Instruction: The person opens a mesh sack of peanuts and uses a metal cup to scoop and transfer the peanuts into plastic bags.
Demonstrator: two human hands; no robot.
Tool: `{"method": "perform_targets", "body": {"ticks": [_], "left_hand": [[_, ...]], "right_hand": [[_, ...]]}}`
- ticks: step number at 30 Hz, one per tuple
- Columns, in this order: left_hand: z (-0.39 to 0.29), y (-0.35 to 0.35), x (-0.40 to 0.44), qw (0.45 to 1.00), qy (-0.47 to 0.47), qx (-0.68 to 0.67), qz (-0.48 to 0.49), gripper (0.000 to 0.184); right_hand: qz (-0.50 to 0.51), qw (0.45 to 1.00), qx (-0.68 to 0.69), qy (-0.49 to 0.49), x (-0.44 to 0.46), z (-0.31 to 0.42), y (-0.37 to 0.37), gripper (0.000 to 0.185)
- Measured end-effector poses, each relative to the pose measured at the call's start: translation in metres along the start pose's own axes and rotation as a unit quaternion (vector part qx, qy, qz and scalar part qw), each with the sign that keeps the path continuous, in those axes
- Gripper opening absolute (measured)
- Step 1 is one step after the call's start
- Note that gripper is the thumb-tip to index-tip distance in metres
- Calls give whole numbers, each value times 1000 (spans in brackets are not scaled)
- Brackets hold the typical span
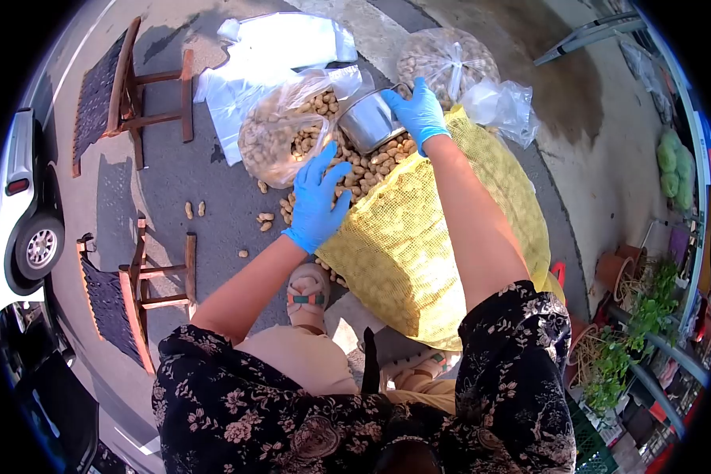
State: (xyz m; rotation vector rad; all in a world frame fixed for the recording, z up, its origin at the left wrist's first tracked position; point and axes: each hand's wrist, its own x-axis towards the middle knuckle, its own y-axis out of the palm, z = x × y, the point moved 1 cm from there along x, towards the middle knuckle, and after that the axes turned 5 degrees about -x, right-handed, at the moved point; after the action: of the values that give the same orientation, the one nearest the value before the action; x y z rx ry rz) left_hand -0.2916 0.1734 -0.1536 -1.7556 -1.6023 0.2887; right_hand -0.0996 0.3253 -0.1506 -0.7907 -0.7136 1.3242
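My right hand (pixel 419 113), in a blue glove, grips the rim or handle side of a shiny metal pot (pixel 369 122). The pot tilts over loose peanuts (pixel 381 163) at the mouth of a yellow mesh sack (pixel 407 245). Beside the pot, a clear plastic bag (pixel 272 134) partly filled with peanuts lies with its opening toward it. My left hand (pixel 318 197), also gloved in blue, has its fingers apart at the near edge of this bag; whether it touches the plastic I cannot tell. Some right fingertips are hidden behind the pot's edge.
A tied bag of peanuts (pixel 448 63) stands behind the sack, with a crumpled clear bag (pixel 502 110) beside it. White plastic bags (pixel 284 47) lie at the back. Two wooden folding stools (pixel 126 95) stand left; a car (pixel 28 213) is beyond. Potted plants (pixel 640 332) line the right.
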Motion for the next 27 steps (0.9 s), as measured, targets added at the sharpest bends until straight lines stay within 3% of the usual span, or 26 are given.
{"method": "perform_targets", "body": {"ticks": [2,3,6,8,11,15,17,18,19,20,22,23,24,26,27], "left_hand": [[3,-4,19,992,-5,70,-103,44],[7,-9,32,980,17,132,-151,43],[79,-22,35,972,-220,70,49,32],[100,-43,39,920,-372,-110,-45,26],[119,-70,27,880,-320,-317,-148,20],[81,-67,17,877,-311,-327,-163,21],[74,-62,17,923,-260,-221,-179,27],[69,-56,17,939,-232,-170,-186,31],[42,-59,23,970,-145,-31,-193,42],[18,-60,32,976,-59,19,-210,43],[-19,-59,43,956,112,122,-242,45],[-31,-54,41,964,143,119,-191,44],[-33,-45,39,978,154,99,-101,47],[-16,-13,27,985,140,30,99,45],[-8,3,21,988,93,3,123,46]], "right_hand": [[46,995,75,36,1,-10,12,51],[91,974,200,57,3,-28,30,48],[174,969,177,18,-33,-9,-13,43],[197,965,171,-9,-56,-12,-38,39],[164,948,249,112,-77,-40,-58,37],[195,945,205,163,-94,-48,-90,38],[202,953,158,160,-101,-67,-88,42],[211,948,162,174,-105,-73,-88,53],[205,937,215,182,-111,-76,-88,62],[200,923,270,187,-115,-77,-88,71],[260,894,297,214,-117,-77,-90,77],[290,876,311,226,-118,-76,-88,80],[282,890,282,222,-121,-76,-78,68],[249,932,235,118,-134,-65,-75,61],[179,972,141,64,-140,-82,-50,56]]}}
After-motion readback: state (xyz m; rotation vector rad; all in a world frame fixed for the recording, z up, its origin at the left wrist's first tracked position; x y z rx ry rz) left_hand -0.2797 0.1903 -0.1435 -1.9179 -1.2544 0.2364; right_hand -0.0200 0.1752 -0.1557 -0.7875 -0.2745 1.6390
